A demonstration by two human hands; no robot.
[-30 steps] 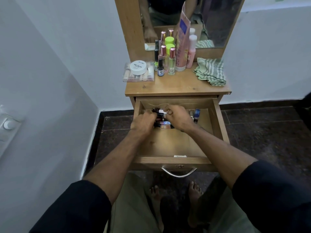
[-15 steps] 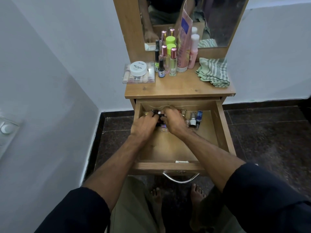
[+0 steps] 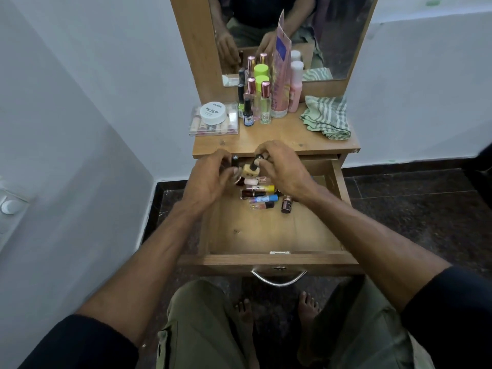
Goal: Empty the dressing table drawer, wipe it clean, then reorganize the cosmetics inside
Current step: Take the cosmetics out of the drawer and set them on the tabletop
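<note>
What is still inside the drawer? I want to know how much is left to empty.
In the drawer, several small bottles lie in a cluster near the back. The front floor is bare wood. The hands cover whatever lies beneath them at the back.

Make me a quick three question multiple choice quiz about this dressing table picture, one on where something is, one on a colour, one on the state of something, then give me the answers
1. Where does the striped cloth lie?
A. in the drawer
B. on the tabletop, right side
C. on the floor

2. What colour is the round jar on the clear plastic box?
A. white
B. black
C. red

3. What state is the drawer in?
A. pushed shut
B. taken out and set on the floor
C. pulled open with small cosmetics still inside

Answers:
1 B, the cloth sits folded on the wooden top beside the mirror frame.
2 A, its lid and body are white.
3 C, bottles and tubes lie near the drawer's back, where the left hand and right hand hold small bottles.
</note>
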